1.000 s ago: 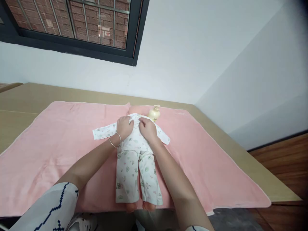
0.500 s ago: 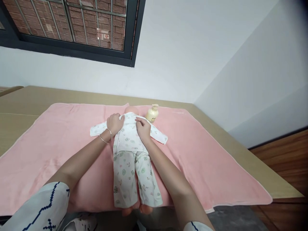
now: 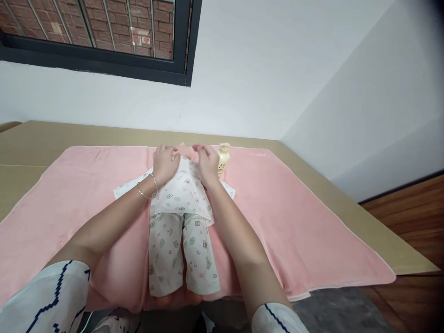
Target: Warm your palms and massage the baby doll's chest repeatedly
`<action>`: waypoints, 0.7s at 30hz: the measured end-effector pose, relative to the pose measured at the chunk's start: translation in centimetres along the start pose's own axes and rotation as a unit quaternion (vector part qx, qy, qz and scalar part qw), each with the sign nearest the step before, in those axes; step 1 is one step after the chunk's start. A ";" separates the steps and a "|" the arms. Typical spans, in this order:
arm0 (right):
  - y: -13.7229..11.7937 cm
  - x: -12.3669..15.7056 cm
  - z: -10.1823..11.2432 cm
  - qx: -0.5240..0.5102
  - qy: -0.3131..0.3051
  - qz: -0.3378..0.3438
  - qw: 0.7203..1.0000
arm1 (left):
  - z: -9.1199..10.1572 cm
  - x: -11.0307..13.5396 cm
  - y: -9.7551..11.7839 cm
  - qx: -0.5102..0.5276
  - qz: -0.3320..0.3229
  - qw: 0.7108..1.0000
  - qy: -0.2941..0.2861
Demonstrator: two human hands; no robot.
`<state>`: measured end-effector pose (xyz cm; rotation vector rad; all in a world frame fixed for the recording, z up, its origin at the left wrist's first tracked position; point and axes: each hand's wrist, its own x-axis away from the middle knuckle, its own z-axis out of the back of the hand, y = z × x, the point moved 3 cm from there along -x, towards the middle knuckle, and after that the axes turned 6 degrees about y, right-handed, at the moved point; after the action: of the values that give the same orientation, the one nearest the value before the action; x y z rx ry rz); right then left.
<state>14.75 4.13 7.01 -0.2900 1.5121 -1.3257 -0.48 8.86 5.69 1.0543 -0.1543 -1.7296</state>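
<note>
A baby doll (image 3: pixel 180 208) in a white printed top and trousers lies on its back on a pink towel (image 3: pixel 294 222), head away from me. My left hand (image 3: pixel 164 162), with two thin bangles on the wrist, hovers over the doll's left shoulder near the head with fingers curled loosely. Over the right shoulder is my right hand (image 3: pixel 206 162), fingers loosely bent, holding nothing. Both hands hide the doll's head. A small cream pump bottle (image 3: pixel 224 158) stands just right of my right hand.
The towel covers a tan table (image 3: pixel 381 240) that runs to the white wall behind. The table's right edge drops to a dark wooden floor (image 3: pixel 416 217). A dark-framed window (image 3: pixel 104 41) sits high on the left.
Both hands have slid from the doll's chest up past its collar and lifted off the shirt. The doll has shifted left and toward me in view.
</note>
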 end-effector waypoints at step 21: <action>4.4 -5.8 5.6 0.263 -0.090 0.023 0.960 | -8.7 -3.1 10.6 0.615 0.331 0.671 -0.249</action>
<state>23.52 6.79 7.44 -0.0305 0.9640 -1.5618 13.28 10.01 8.09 1.1068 -2.0260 -1.0093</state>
